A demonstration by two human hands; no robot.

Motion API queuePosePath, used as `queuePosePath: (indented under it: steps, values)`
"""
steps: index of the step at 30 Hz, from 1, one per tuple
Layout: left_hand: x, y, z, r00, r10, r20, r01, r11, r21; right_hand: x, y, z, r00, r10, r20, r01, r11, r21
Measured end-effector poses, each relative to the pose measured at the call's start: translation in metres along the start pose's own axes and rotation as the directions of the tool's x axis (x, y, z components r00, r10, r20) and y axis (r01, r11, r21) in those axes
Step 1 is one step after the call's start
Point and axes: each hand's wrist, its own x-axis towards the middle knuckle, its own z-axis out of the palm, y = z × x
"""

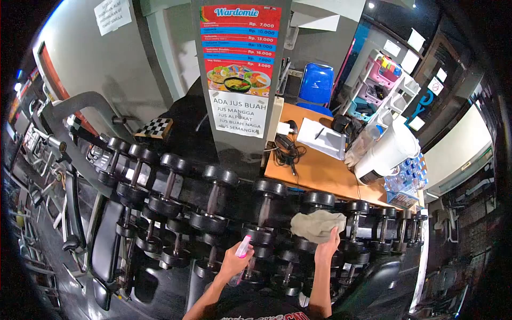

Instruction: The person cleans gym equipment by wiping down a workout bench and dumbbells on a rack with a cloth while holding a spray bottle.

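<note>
My left hand [234, 261] is wrapped round a spray bottle with a pink and white nozzle [244, 247]; its clear body shows partly below the hand. My right hand [328, 244] grips a greyish-beige cloth [318, 226], which hangs bunched over a dumbbell [319, 199] on the rack and hides part of it. Just beyond the spray nozzle stands another black dumbbell [264, 208] with a metal handle. A further dumbbell [356, 226] lies right of the cloth.
Several more dumbbells [215, 197] line both tiers of the rack. Behind it, a wooden desk [330, 178] carries papers [321, 138], black cables [288, 152], a white bucket [392, 152] and bottled water [408, 176]. A pillar with a menu poster [238, 48] rises at centre. Padded benches [112, 240] flank the rack.
</note>
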Motion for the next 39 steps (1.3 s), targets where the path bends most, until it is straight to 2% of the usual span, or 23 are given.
queuePosePath:
  steps: [1,2,6,9,11,12,14,18,20,21,23,25,27,28,29,30,31,33,34,35,37,38,39]
  values:
    - [0.001,0.002,0.003,1.000,0.002,0.001,-0.002,1.000,-0.001,-0.003,-0.001,-0.001,0.997,0.003,-0.083,-0.009,0.997,-0.072]
    - [0.001,0.004,0.005,1.000,0.018,-0.007,-0.017,1.000,0.026,-0.008,0.000,0.000,0.987,-0.001,-0.161,-0.006,0.999,-0.044]
    - [0.007,0.005,0.013,0.998,0.057,-0.035,-0.051,0.990,0.135,-0.017,-0.003,-0.008,0.984,0.022,-0.177,-0.028,0.999,-0.033]
    - [0.011,0.007,0.021,0.983,0.148,-0.109,-0.119,0.964,0.239,-0.016,-0.002,-0.021,0.988,0.053,-0.147,-0.063,0.996,-0.064]
    - [0.011,0.014,0.025,0.985,0.124,-0.121,-0.095,0.971,0.221,-0.015,-0.002,-0.024,0.999,0.041,-0.025,-0.043,0.996,-0.078]
    - [0.011,0.017,0.027,0.987,0.098,-0.131,-0.070,0.977,0.203,-0.015,-0.002,-0.024,0.999,0.039,-0.027,-0.041,0.996,-0.078]
    - [0.014,0.019,0.029,0.985,0.113,-0.128,-0.086,0.976,0.202,-0.015,0.001,-0.023,0.997,-0.005,0.073,0.011,0.997,-0.079]
    - [0.019,0.023,0.032,0.983,0.129,-0.127,-0.106,0.978,0.179,-0.013,0.008,-0.012,0.997,0.038,0.068,-0.034,0.998,-0.061]
    - [0.019,0.027,0.036,0.980,0.138,-0.143,-0.111,0.977,0.184,-0.008,0.022,-0.001,0.984,-0.001,-0.180,-0.080,0.893,-0.442]
    - [0.019,0.027,0.037,0.976,0.146,-0.159,-0.115,0.975,0.188,-0.005,0.025,0.008,1.000,-0.029,-0.001,0.025,0.886,-0.464]
    - [0.016,0.022,0.043,0.970,0.175,-0.170,-0.148,0.976,0.161,0.014,0.053,0.017,0.980,-0.006,0.201,0.120,0.819,-0.562]
    - [0.012,0.020,0.043,0.963,0.202,-0.181,-0.179,0.975,0.134,0.013,0.057,0.062,0.919,0.085,0.384,0.315,0.426,-0.848]
    - [0.005,0.021,0.042,0.980,0.130,-0.152,-0.133,0.991,-0.006,0.015,0.075,0.100,0.779,0.424,0.462,0.464,0.105,-0.879]
    - [0.002,0.017,0.040,0.980,0.127,-0.151,-0.129,0.992,-0.007,0.008,0.102,0.100,0.747,0.156,0.646,0.625,0.165,-0.763]
    - [0.000,0.012,0.038,0.983,0.107,-0.147,-0.116,0.992,-0.052,0.006,0.130,0.094,0.634,-0.128,0.763,0.772,0.166,-0.613]
    - [-0.002,0.008,0.036,0.986,0.089,-0.144,-0.103,0.990,-0.098,0.004,0.132,0.096,0.521,-0.036,0.853,0.854,0.033,-0.520]
    - [-0.005,0.004,0.033,0.985,0.088,-0.148,-0.103,0.990,-0.099,0.004,0.129,0.095,0.518,-0.033,0.855,0.855,0.034,-0.517]
    - [-0.011,-0.002,0.027,0.983,0.074,-0.168,-0.098,0.986,-0.135,0.003,0.115,0.089,0.713,0.234,0.661,0.639,0.169,-0.750]
    - [-0.013,-0.005,0.024,0.982,0.062,-0.176,-0.089,0.985,-0.148,0.006,0.108,0.083,0.656,0.292,0.695,0.678,0.176,-0.714]
    - [-0.015,-0.007,0.021,0.984,0.057,-0.169,-0.082,0.986,-0.148,0.009,0.101,0.075,0.662,0.294,0.689,0.672,0.174,-0.720]
    - [-0.017,-0.009,0.016,0.980,0.048,-0.194,-0.078,0.986,-0.148,0.008,0.070,0.076,0.522,0.609,0.597,0.605,0.229,-0.762]
    - [-0.017,-0.011,0.012,0.981,0.052,-0.186,-0.081,0.985,-0.151,0.012,0.064,0.073,0.545,0.617,0.567,0.579,0.212,-0.787]
    - [-0.017,-0.012,0.010,0.982,0.052,-0.181,-0.080,0.985,-0.153,0.023,0.065,0.068,0.525,0.611,0.593,0.621,0.202,-0.758]
